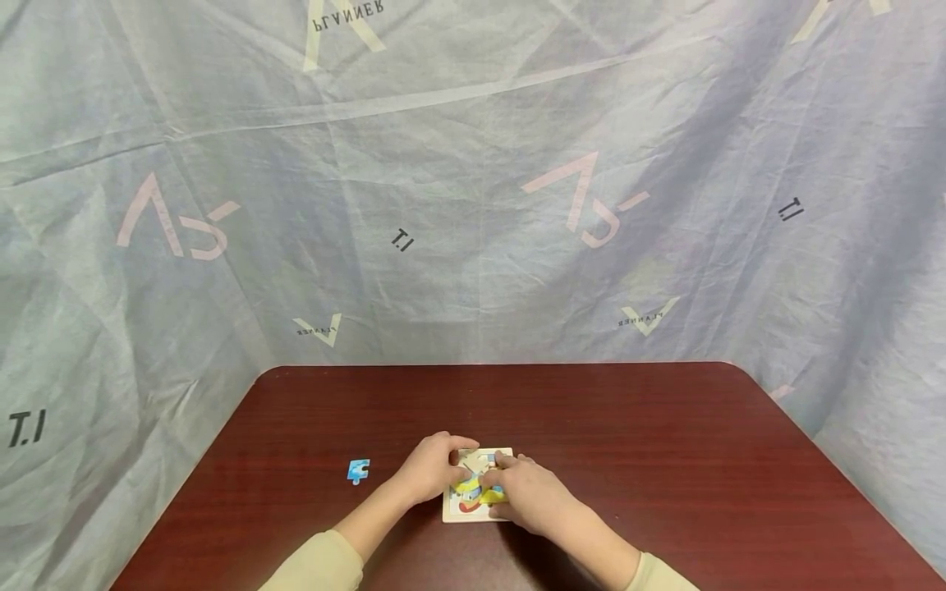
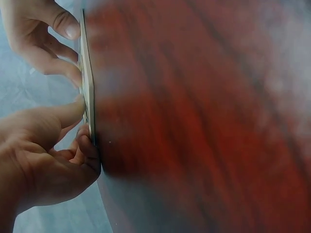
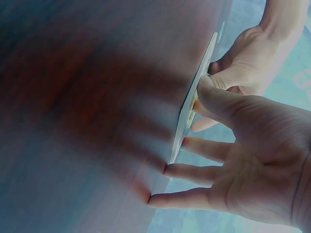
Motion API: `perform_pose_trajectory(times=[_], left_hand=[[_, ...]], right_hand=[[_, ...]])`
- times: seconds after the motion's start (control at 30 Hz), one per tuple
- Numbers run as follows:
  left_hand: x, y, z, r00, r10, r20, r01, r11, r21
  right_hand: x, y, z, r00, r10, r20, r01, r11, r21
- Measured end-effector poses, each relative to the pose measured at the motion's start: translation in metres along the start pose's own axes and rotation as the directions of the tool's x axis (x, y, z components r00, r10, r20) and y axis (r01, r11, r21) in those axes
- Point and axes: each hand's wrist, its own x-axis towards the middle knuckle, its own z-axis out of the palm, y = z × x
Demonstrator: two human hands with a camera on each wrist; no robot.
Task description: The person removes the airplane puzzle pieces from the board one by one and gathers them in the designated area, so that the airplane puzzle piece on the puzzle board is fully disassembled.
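Note:
A small square jigsaw board [image 1: 460, 518] with a pale wooden frame lies on the table between both hands. Its picture has yellow, red and blue parts, and some of it is covered by fingers. At the board's left side my left hand [image 1: 430, 469] grips the edge, thumb over the face and the other fingers curled by the rim, as the left wrist view shows. From the right, my right hand [image 1: 534, 495] rests on the board with mostly straight, spread fingers; in the right wrist view two fingertips reach the tabletop. A blue jigsaw piece [image 1: 358, 471] lies apart on the left.
The dark red-brown table [image 1: 628, 427] has rounded far corners. A grey printed cloth [image 1: 473, 205] hangs behind it and along both sides.

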Motion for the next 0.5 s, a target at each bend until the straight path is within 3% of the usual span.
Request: perform_pose_trajectory(times=[0.5], left_hand=[[-0.0001, -0.0031, 0.0000, 0.999, 0.035, -0.024, -0.035, 0.999, 0.026]], right_hand=[[-0.0001, 0.0003, 0.0004, 1.000, 0.004, 0.003, -0.004, 1.000, -0.005]])
